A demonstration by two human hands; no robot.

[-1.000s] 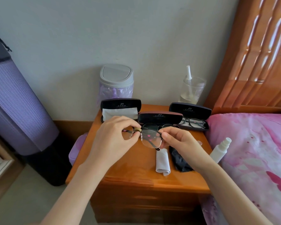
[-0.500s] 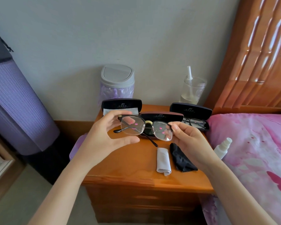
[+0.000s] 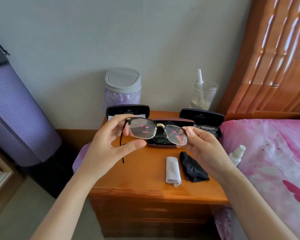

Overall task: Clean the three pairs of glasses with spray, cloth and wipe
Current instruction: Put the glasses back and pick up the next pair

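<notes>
Over the desk (image 3: 142,175), glasses (image 3: 143,129) are pinched by left hand (image 3: 109,148) and right hand (image 3: 203,147) for inspection; spray (image 3: 236,155) is required next.

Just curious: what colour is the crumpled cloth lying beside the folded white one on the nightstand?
The crumpled cloth is black; head view.

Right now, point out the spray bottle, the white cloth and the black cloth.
spray bottle (image 3: 235,157), head view, on its white body.
white cloth (image 3: 172,168), head view, middle of the folded strip.
black cloth (image 3: 192,168), head view, centre of the crumpled heap.
</notes>
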